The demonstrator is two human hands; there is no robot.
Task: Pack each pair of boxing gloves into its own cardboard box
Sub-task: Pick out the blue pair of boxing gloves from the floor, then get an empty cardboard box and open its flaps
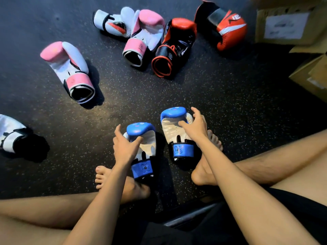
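Left hand [125,146] fingers clasp left blue glove [143,133], right hand [196,129] fingers right blue glove [172,127], 6 o'clock. Likely light, squashy padding; stiffer cuff probably surer hold.

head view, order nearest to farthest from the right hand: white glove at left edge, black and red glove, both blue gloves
1. right blue glove, gripped by the right hand
2. left blue glove, just left
3. black and red glove, ahead
4. white glove, far left

Bare floor [221,96] separates the blue gloves [140,129] from cardboard boxes [260,23].
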